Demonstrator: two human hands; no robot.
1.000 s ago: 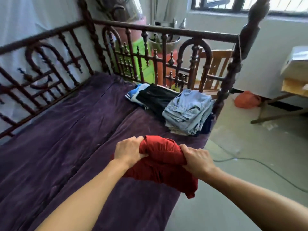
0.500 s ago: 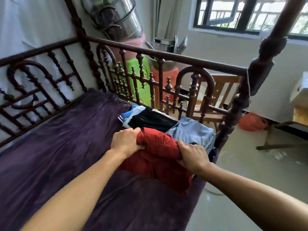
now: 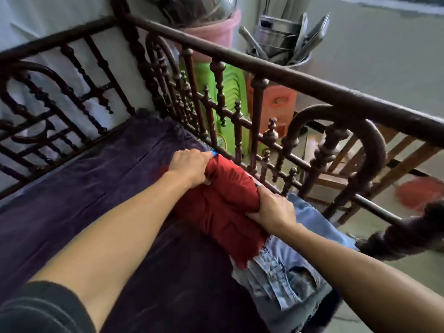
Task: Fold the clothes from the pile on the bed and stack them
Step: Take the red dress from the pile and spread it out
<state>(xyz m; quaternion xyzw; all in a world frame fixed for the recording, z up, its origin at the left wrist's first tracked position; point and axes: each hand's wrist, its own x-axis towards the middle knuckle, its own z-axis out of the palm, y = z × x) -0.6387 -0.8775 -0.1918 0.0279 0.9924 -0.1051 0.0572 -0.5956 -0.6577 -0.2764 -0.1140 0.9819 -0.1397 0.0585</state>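
Most of the purple-covered bed (image 3: 84, 188) spreads to the left. Along its far-right edge runs the carved rail (image 3: 288, 75), and just beside that lies the folded denim (image 3: 283, 267). We hold the folded red garment (image 3: 228, 200) over the denim's far end, though we cannot tell whether they touch. Our left hand (image 3: 189, 165) grips its far-left end and our right hand (image 3: 274, 210) its near-right end, fingers (image 3: 206, 181) curled tight into the cloth. Letting go unevenly could, we judge, spring the folds open or nudge the denim off the bed's edge.
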